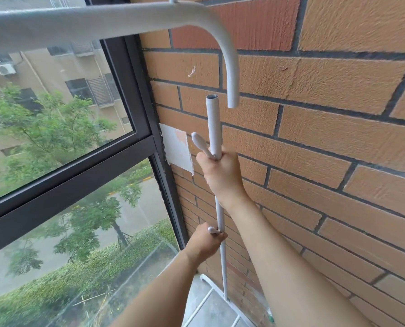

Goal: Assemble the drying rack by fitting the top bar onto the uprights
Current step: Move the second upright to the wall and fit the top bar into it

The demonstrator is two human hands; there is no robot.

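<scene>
A white upright tube (213, 123) rises from the rack's base (211, 286), its open top end at mid-frame. My right hand (220, 171) grips the upright just below a white knob-shaped peg (199, 141). Lower down, my left hand (206, 241) grips the same upright at a second peg (212, 230). The white top bar (107, 22) runs across the top of the view and bends downward; its open end (233, 103) hangs just right of the upright's top, beside it and not fitted on. What holds the bar is hidden.
A brick wall (314, 138) stands close behind the upright on the right. A dark-framed window (135, 142) fills the left, with trees and a building outside. The rack's white lower rails (201, 305) lie on the grey floor below.
</scene>
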